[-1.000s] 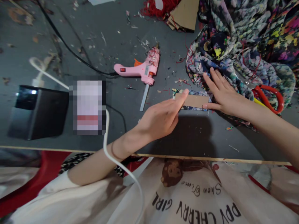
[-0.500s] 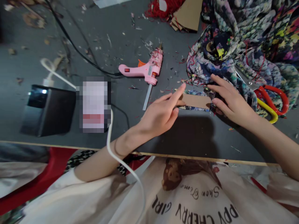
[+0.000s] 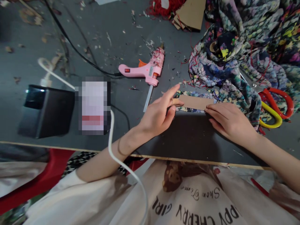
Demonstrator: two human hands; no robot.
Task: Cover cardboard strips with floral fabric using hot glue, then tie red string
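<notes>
A tan cardboard strip (image 3: 193, 102) lies on a floral cloth strip (image 3: 199, 93), whose edges show above and below it. At its left end, a fingertip of my left hand (image 3: 158, 115) presses on the cardboard. The index finger stretches away from the others, with the thumb apart below. My right hand (image 3: 231, 120) has its fingers drawn together, their tips on the lower right corner of the cardboard and cloth. Its thumb is tucked underneath and partly hidden. Left of the strips lies a pink glue gun (image 3: 146, 70) with a glue stick (image 3: 147, 98) in its back end.
Scissors (image 3: 270, 114) with red and yellow handles lie partly under bunched floral fabric (image 3: 222, 59). Cardboard pieces (image 3: 191, 15) and red thread (image 3: 161, 7) are at the back. On the left stand a black box (image 3: 55, 112) and a blurred phone (image 3: 92, 103). A white cable (image 3: 117, 157) crosses my left forearm.
My right hand has come down and its spread fingers have closed together onto the strip's right end. My left hand has shifted slightly left, baring more cardboard.
</notes>
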